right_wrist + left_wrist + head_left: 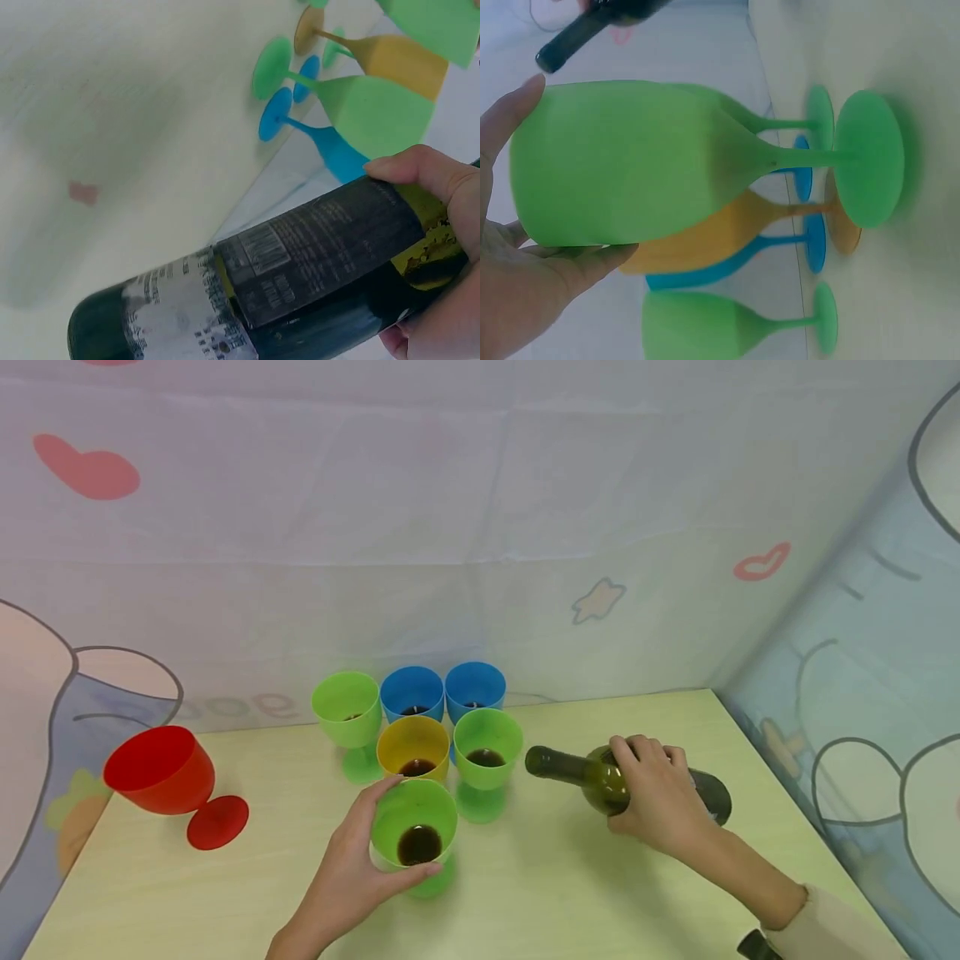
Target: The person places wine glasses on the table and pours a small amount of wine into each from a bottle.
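Observation:
In the head view my left hand [341, 881] grips a green plastic goblet [401, 810] around its bowl, thumb on the near side. Dark liquid sits in the bottom of it. The left wrist view shows the goblet's foot [868, 159] at the tabletop; whether it touches is unclear. My right hand [660, 797] holds a dark green wine bottle [606, 789] by its body, tipped nearly level, neck pointing left toward the goblets. A dark back label [322, 255] shows in the right wrist view. No liquid is seen leaving the mouth.
Behind the held goblet cluster a yellow goblet [412, 743], two blue goblets [412, 687] and two green goblets [345, 702], with dark liquid visible inside. A red goblet [168, 777] stands at the left. Another dark bottle top [757, 946] shows at the lower right. A printed cloth backdrop [420, 527] rises behind the table.

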`<state>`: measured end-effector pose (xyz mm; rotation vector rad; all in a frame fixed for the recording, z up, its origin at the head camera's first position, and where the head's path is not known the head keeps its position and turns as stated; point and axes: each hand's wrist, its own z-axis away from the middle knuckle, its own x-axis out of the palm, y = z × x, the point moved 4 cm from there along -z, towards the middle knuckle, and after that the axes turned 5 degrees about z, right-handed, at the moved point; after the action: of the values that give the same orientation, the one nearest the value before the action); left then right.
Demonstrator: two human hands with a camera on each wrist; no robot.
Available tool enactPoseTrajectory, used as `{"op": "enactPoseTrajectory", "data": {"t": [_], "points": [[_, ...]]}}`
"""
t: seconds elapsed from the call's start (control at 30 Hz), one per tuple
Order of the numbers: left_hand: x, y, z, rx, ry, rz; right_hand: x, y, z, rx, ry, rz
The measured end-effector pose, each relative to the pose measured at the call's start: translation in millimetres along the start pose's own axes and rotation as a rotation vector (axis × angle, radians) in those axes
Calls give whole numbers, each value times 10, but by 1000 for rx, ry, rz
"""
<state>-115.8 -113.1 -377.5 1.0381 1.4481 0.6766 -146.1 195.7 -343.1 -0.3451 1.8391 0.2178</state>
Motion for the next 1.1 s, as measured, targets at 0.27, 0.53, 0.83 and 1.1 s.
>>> {"op": "enactPoseTrajectory", "data": {"t": [0.27, 0.53, 0.83, 1.1], "points": [[-289, -117, 40, -49, 31, -27, 24, 214, 4, 93, 1, -179], [-529, -288, -11, -73, 67, -55, 82, 343, 10, 133, -2, -294], [-652, -415, -133, -87, 109, -38, 119, 396, 22, 160, 25, -346], [-676, -499, -309, -120, 113, -22, 115, 409, 29, 187, 28, -395]]}}
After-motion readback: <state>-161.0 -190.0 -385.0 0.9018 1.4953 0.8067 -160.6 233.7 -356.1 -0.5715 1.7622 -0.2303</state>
